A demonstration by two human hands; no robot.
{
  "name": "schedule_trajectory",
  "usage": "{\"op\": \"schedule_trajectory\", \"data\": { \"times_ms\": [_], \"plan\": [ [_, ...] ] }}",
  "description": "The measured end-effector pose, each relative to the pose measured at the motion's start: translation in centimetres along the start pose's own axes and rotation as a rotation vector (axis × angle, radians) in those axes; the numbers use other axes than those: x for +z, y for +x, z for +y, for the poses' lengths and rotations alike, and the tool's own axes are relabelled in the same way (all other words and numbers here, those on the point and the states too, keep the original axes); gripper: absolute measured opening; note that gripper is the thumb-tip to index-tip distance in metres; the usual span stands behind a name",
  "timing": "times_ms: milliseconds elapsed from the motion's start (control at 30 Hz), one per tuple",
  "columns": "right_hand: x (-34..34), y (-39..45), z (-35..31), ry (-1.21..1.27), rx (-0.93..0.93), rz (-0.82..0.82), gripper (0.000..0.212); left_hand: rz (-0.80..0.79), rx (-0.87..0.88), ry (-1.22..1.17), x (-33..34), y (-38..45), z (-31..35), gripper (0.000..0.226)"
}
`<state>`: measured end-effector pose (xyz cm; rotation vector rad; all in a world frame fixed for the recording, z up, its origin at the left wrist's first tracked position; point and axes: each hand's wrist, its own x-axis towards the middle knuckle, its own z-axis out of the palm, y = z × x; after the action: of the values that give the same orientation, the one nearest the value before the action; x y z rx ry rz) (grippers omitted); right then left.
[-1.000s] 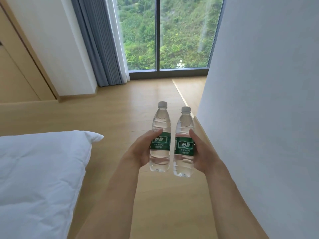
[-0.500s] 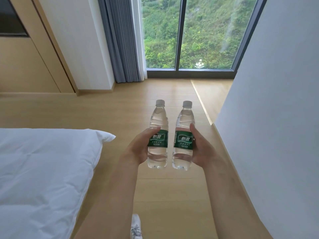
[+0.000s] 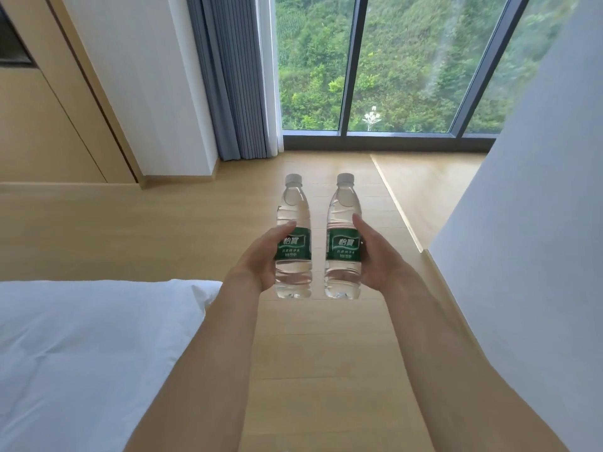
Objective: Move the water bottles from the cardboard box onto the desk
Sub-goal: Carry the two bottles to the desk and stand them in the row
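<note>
Lying at the lower left, a white bed (image 3: 81, 347) is seen. One water bottle (image 3: 293, 236) is gripped upright by the left hand (image 3: 261, 259), fingers curled round its label. Just beside it, apart, a second bottle (image 3: 344, 236) is gripped upright by the right hand (image 3: 375, 256), above the wooden floor (image 3: 146, 223).
</note>
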<state>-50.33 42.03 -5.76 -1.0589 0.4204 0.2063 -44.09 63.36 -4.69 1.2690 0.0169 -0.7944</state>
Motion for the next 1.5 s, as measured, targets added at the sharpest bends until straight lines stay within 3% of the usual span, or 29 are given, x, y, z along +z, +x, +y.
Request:
{"op": "schedule_trajectory", "data": {
  "times_ms": [300,667,867,967,1500],
  "plan": [
    [5.2,10.1,-3.6,-0.081,0.018,-0.048,0.064,-0.004,-0.010,-0.103,-6.8,6.3,5.9,0.057],
    [9.3,24.0,-7.0,-0.143,0.067,-0.184,0.056,0.101,0.021,-0.115,-13.5,15.0,11.9,0.058],
    [10.6,34.1,-11.4,-0.180,0.117,-0.311,0.056,0.215,0.079,-0.104,-15.6,22.8,16.4,0.053],
    [11.1,38.9,-14.1,-0.143,0.163,-0.345,0.055,0.246,0.095,-0.114,-16.4,27.1,19.1,0.039],
    [15.0,57.5,-22.6,-0.242,0.254,-0.398,0.051,0.328,0.058,-0.201,-22.5,41.7,28.0,0.036]
  ]
}}
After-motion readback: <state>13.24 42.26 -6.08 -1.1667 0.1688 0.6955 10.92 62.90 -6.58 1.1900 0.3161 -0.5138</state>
